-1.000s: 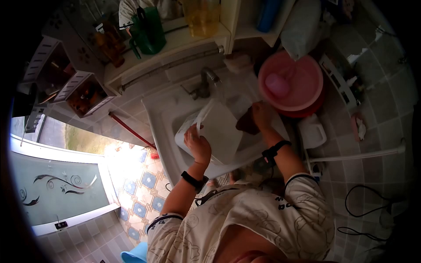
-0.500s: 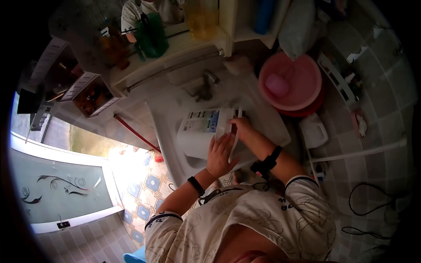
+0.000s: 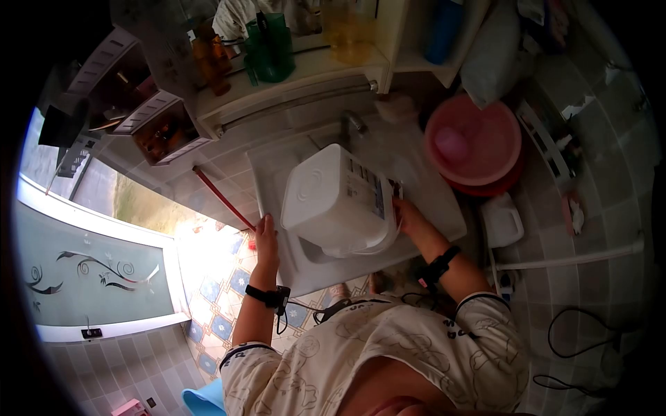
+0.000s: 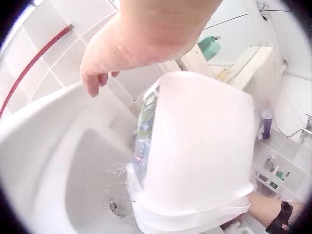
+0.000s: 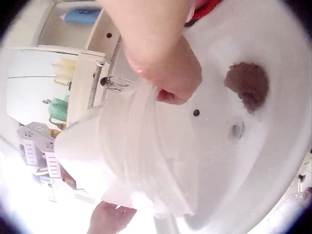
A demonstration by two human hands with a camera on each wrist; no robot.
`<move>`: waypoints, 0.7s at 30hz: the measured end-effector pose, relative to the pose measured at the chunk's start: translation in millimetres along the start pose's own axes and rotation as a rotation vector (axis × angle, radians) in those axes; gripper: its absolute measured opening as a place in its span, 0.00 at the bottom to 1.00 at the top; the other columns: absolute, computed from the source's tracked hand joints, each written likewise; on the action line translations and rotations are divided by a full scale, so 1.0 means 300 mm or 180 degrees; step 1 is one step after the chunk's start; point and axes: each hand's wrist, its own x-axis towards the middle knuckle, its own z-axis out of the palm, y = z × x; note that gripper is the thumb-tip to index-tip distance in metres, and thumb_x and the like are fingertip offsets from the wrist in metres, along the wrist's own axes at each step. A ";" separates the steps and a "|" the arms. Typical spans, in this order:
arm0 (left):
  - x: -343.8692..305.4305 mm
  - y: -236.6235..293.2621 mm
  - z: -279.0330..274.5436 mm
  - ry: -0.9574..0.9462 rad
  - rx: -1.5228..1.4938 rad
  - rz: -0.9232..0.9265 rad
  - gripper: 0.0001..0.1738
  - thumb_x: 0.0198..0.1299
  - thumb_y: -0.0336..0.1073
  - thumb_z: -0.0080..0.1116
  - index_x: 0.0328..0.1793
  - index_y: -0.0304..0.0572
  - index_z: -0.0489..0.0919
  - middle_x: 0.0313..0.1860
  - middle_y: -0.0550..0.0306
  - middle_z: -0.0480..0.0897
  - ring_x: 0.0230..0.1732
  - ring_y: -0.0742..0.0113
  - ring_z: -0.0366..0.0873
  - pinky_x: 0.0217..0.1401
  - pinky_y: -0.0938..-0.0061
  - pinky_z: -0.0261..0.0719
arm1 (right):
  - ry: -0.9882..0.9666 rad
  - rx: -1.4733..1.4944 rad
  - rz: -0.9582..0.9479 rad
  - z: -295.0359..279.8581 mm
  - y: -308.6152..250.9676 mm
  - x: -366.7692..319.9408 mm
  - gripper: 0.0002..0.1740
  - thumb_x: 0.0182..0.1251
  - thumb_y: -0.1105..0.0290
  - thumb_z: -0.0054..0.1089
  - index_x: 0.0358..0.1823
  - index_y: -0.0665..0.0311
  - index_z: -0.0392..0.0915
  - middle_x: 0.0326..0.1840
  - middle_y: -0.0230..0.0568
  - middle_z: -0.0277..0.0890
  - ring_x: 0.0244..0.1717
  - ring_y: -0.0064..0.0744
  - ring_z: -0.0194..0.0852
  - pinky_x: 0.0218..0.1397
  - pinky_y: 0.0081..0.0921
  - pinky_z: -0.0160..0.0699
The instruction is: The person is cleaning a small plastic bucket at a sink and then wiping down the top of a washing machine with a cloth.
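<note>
Two bare hands work at a white sink point(image 3: 444, 208) in the head view, where a white bucket point(image 3: 319, 194) is tipped upside down at a slant over the basin, its base facing up and its rim toward the person. The right hand point(image 3: 411, 216) is at the bucket's rim, on the side away from the left hand point(image 3: 267, 239), which is by the sink's outer edge, apart from the bucket and near a red stick point(image 3: 223, 198). Behind the bucket is the faucet point(image 3: 354, 122); to the right, a pink basin point(image 3: 489, 156) holds a pink dipper point(image 3: 451, 144). From the left wrist, the left hand's grip is empty, its fingers loosely bent above the sink's edge, and the bucket's mouth points down, with water splashing beside it near the drain point(image 4: 117, 207). A printed label point(image 4: 144, 136) shows on one side of the bucket. From the right wrist, the right hand's grip is closed on the bucket's rim, fingers curled, while water runs from the faucet just behind. A brown cloth point(image 5: 249, 85) lies on the sink's white surface, apart from both hands.
</note>
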 end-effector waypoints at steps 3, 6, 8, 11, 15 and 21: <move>-0.006 -0.058 -0.027 -0.0532 -0.0315 -0.1016 0.30 0.59 0.55 0.50 0.60 0.41 0.70 0.48 0.59 0.75 0.46 0.66 0.72 0.48 0.77 0.68 | -0.0168 -0.0132 0.0119 -0.006 0.039 0.056 0.17 0.65 0.62 0.51 0.47 0.69 0.75 0.45 0.42 0.76 0.44 0.34 0.75 0.49 0.30 0.75; -0.070 -0.059 0.036 -0.1042 -0.0520 -0.1316 0.29 0.61 0.53 0.48 0.61 0.42 0.68 0.50 0.58 0.76 0.47 0.65 0.74 0.47 0.76 0.72 | -0.0379 -0.0379 0.0090 0.105 0.025 -0.048 0.21 0.66 0.60 0.50 0.53 0.70 0.71 0.50 0.45 0.74 0.48 0.35 0.73 0.51 0.30 0.74; -0.115 -0.049 0.080 -0.1390 -0.1408 -0.1013 0.27 0.63 0.51 0.46 0.61 0.42 0.68 0.53 0.57 0.75 0.51 0.62 0.74 0.51 0.71 0.75 | -0.0487 -0.0304 0.0145 0.148 0.051 -0.036 0.24 0.66 0.58 0.51 0.56 0.70 0.68 0.52 0.46 0.72 0.50 0.36 0.72 0.52 0.30 0.73; -0.120 -0.060 0.063 -0.1339 -0.1668 -0.1119 0.26 0.63 0.50 0.45 0.61 0.42 0.67 0.54 0.56 0.75 0.53 0.61 0.73 0.53 0.69 0.75 | -0.0987 -0.0967 -0.0536 0.088 0.150 0.151 0.29 0.66 0.51 0.48 0.58 0.68 0.67 0.54 0.43 0.71 0.51 0.35 0.70 0.55 0.30 0.70; -0.126 -0.043 0.027 -0.1316 -0.2005 -0.1318 0.26 0.64 0.49 0.44 0.62 0.41 0.66 0.55 0.54 0.74 0.56 0.60 0.72 0.57 0.65 0.74 | -0.1079 -0.1562 -0.0690 0.158 0.172 0.170 0.36 0.62 0.44 0.50 0.60 0.68 0.62 0.54 0.46 0.69 0.50 0.38 0.72 0.54 0.27 0.71; -0.043 0.001 -0.138 -0.0937 -0.2429 -0.0749 0.27 0.65 0.50 0.42 0.64 0.42 0.63 0.58 0.54 0.71 0.58 0.58 0.70 0.58 0.63 0.73 | -0.0546 -0.1682 0.0028 0.306 0.153 0.078 0.30 0.60 0.39 0.47 0.46 0.60 0.71 0.42 0.33 0.74 0.39 0.30 0.73 0.42 0.31 0.72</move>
